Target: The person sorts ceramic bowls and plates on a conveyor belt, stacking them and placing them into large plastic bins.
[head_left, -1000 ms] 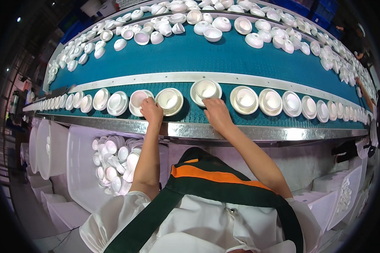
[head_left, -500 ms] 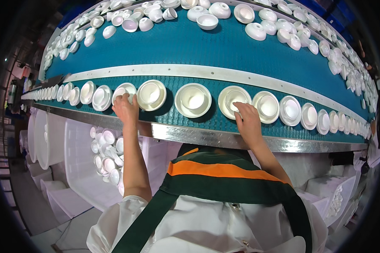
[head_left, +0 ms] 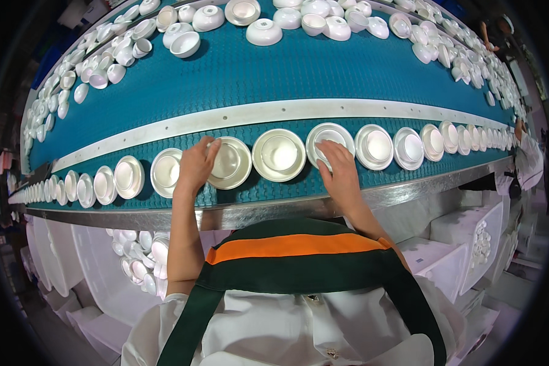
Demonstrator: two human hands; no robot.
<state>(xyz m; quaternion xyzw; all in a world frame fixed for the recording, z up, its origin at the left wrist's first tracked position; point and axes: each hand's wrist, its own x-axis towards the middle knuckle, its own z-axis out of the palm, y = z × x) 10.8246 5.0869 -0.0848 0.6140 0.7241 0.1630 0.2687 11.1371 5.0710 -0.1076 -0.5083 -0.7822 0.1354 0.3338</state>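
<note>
White round dishes, each with a small bowl sitting in it, stand in a row on the near strip of a blue-green conveyor belt. My left hand (head_left: 195, 165) rests at the left edge of one dish (head_left: 230, 178), thumb and fingers apart near its rim. Between my hands stands another dish with a bowl (head_left: 280, 154), untouched. My right hand (head_left: 339, 174) reaches over a third dish (head_left: 331, 130); its fingers lie on the small bowl there and hide part of it, with the thumb spread toward the rim. Neither hand lifts anything.
A pale rail (head_left: 256, 114) divides the row from the wider belt (head_left: 250, 79), where loose white bowls (head_left: 264, 32) lie in heaps. A metal edge (head_left: 262, 210) runs along the front. Below left, a white tub (head_left: 100, 262) holds bowls; more white bins (head_left: 430, 259) stand right.
My view has shifted and tilted. Loose bowls on the far belt appear farther left. My hands are closer together, with one dish between them instead of two.
</note>
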